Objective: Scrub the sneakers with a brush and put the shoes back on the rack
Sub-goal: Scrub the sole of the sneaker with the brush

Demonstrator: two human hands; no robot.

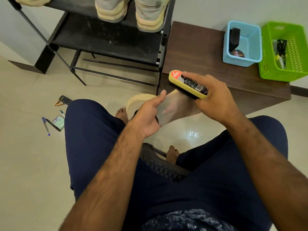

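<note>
I sit with a grey sneaker (173, 105) with a cream sole held above my knees. My left hand (148, 114) grips it at the opening, thumb along its side. My right hand (211, 99) holds a yellow brush (186, 84) with an orange end and black bristles, which press on the sneaker's upper. A black shoe rack (108, 39) stands ahead on the left. Two matching sneakers (130, 12) rest on its upper shelf, and part of a third (33, 0) shows at the top left.
A dark wooden bench (200, 52) to the right of the rack carries a blue basket (250, 45) with polish items and a green basket (286, 52). Pens (45, 125), a remote (65, 100) and small items lie on the tiled floor at left.
</note>
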